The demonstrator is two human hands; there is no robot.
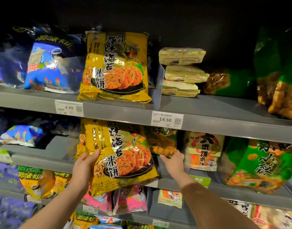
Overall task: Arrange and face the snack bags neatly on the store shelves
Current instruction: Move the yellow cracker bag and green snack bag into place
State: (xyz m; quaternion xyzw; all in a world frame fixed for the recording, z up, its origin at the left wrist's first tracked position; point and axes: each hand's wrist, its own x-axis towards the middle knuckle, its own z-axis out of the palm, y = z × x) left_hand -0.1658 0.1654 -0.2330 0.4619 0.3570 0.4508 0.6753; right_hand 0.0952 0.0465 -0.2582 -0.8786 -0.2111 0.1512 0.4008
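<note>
My left hand (83,167) grips the left edge of a yellow rice-cracker bag (123,156), held upright in front of the middle shelf (42,161). A matching yellow bag (116,66) stands facing out on the upper shelf (208,109) right above it. My right hand (172,161) reaches onto the middle shelf and its fingers close on the bottom of a green and brown snack bag (162,142) just right of the held bag. Part of that bag is hidden behind the yellow one.
Blue bags (49,66) lean on the upper shelf at left; stacked pale packs (181,71) and green bags (274,71) sit at right. A clear divider (159,86) stands beside the upper yellow bag. Price tags (166,120) line the shelf edge. More bags fill the lower shelves.
</note>
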